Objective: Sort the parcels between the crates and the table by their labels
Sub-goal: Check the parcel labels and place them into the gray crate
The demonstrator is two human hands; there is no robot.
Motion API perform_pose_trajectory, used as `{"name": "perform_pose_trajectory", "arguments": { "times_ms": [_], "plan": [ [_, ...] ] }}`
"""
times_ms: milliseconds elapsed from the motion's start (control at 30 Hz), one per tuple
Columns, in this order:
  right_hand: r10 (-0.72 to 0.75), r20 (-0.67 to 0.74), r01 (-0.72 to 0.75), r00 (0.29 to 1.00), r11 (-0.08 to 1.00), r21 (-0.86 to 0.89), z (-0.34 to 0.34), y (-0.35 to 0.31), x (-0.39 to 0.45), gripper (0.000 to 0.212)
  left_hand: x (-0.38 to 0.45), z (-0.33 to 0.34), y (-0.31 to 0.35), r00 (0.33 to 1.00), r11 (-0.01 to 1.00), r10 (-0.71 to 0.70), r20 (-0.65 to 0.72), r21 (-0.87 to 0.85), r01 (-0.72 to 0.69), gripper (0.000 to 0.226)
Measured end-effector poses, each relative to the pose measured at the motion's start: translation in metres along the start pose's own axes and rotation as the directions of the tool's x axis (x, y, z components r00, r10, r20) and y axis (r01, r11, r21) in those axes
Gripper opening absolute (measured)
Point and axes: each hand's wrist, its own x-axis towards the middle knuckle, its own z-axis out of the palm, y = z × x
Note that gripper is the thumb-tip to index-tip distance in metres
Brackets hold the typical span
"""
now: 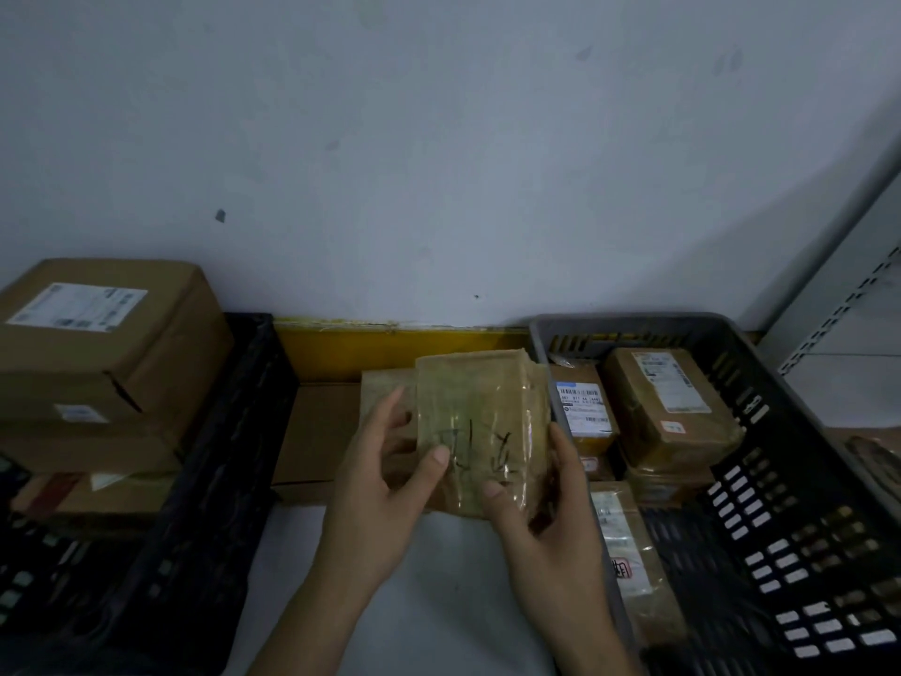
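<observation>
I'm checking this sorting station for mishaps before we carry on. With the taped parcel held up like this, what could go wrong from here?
1. The glossy tape-wrapped brown parcel is held only at its lower end by the left hand and right hand; that grip might slip on the slick tape.
2. Only handwritten marks show on it, and glare may cause a misread.
3. The large cardboard box tops a stack standing above the black plastic crate rim; a nudge could topple it.

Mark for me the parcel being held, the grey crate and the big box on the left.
taped parcel (480, 422): head view, on its taped front face above the handwriting.
grey crate (634, 322): head view, on its far rim.
large cardboard box (146, 344): head view, on its top face right of the label.
</observation>
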Motion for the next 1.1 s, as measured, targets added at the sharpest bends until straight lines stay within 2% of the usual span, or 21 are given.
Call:
{"name": "perform_pose_trajectory", "arguments": {
  "times_ms": [67, 133, 233, 333, 433, 533, 600, 700, 800, 933, 1000, 1100],
  "plan": [
    [-0.113, -0.011, 0.110, 0.994, 0.982, -0.156, 0.000, -0.004, -0.003, 0.098, -0.003, 0.004, 0.007, 1.000, 1.000, 0.020, -0.001, -0.015, -0.020, 0.076],
    [-0.227, 0.013, 0.224, 0.974, 0.948, -0.226, 0.000, -0.009, -0.007, 0.091, -0.008, 0.011, 0.019, 0.998, 0.994, -0.011, 0.063, -0.108, 0.018, 0.081],
    [-0.351, 0.028, 0.352, 0.936, 0.928, -0.124, 0.000, -0.017, -0.014, 0.062, -0.008, 0.012, 0.028, 0.994, 0.967, -0.073, 0.082, -0.238, 0.091, 0.076],
    [-0.296, 0.014, 0.296, 0.955, 0.955, -0.027, -0.003, -0.021, -0.012, 0.050, -0.007, 0.002, 0.023, 0.986, 0.929, -0.132, 0.101, -0.334, 0.159, 0.084],
    [-0.155, 0.083, 0.160, 0.984, 0.985, -0.062, -0.005, -0.021, -0.009, 0.066, -0.007, -0.002, 0.020, 0.972, 0.883, -0.169, 0.162, -0.413, 0.222, 0.086],
    [0.020, 0.202, -0.036, 0.979, 0.996, 0.076, -0.003, -0.024, -0.011, 0.098, -0.007, -0.001, 0.019, 0.965, 0.857, -0.178, 0.194, -0.450, 0.249, 0.081],
    [0.036, 0.219, -0.068, 0.975, 0.988, 0.139, -0.001, -0.028, -0.012, 0.098, -0.008, 0.000, 0.017, 0.963, 0.853, -0.184, 0.198, -0.454, 0.257, 0.079],
    [0.017, 0.189, -0.053, 0.982, 0.981, 0.185, -0.001, -0.031, -0.011, 0.093, -0.009, 0.001, 0.018, 0.961, 0.862, -0.180, 0.210, -0.436, 0.257, 0.074],
    [0.009, 0.134, -0.029, 0.991, 0.989, 0.147, -0.001, -0.030, -0.011, 0.094, -0.008, 0.001, 0.020, 0.972, 0.907, -0.147, 0.184, -0.368, 0.206, 0.069],
    [-0.082, 0.024, 0.084, 0.996, 0.992, -0.098, -0.005, -0.024, -0.009, 0.107, -0.002, 0.000, 0.026, 0.995, 0.958, -0.050, 0.089, -0.279, 0.073, 0.077],
    [-0.153, 0.033, 0.157, 0.988, 0.964, -0.214, -0.007, -0.024, -0.007, 0.112, -0.002, 0.004, 0.031, 0.994, 0.957, -0.051, 0.101, -0.280, 0.078, 0.082],
    [-0.205, 0.056, 0.213, 0.977, 0.925, -0.314, -0.008, -0.022, -0.006, 0.119, -0.002, 0.011, 0.033, 0.992, 0.959, -0.095, 0.078, -0.262, 0.112, 0.076]
  ]
}}
